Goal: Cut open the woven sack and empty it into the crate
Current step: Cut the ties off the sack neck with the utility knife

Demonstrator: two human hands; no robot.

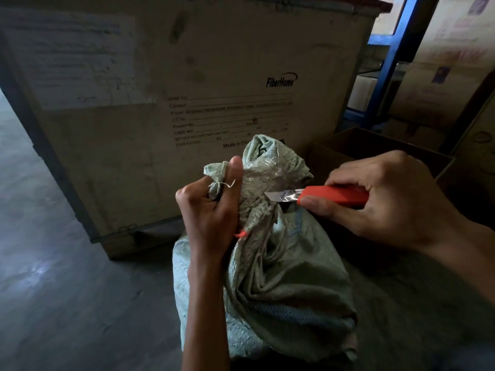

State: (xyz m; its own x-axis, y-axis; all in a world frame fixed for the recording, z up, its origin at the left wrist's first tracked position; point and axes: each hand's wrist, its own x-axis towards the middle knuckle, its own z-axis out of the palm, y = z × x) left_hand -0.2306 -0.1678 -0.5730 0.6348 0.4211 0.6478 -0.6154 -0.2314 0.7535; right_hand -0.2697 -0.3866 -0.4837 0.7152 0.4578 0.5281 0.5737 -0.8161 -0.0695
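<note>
woven sack (270, 277), pale green and crumpled, stands on the dark floor (67, 290) right below both hands, its gathered neck rising up between them. some clear tape wraps the neck near its top, and a bit of red string (241, 233) pokes out just under the left hand.

head view: the left hand (211, 210) is closed tight around the bunched neck of the sack, thumb pointing up along the fabric, with a loose white thread (226, 184) lying across the fingers. the right hand (388, 199) is clamped on a red utility knife (334, 195), thumb pressed along its lower side, the handle lying roughly level. the silver blade (281, 196) sticks out toward the left hand and its tip touches the sack's neck just below the taped part. the two hands are near each other, with only the neck of the sack between them.

beyond the hands stands a large wooden crate (160, 103) with a metal edge, its side printed with "fiberhome" and shipping lines, and a pale paper label (69, 57) stuck on its upper part, up and left of the left hand. past the right hand sits an open cardboard box (375, 145), and further up are a blue rack post (388, 62) and stacked cartons (450, 62).
</note>
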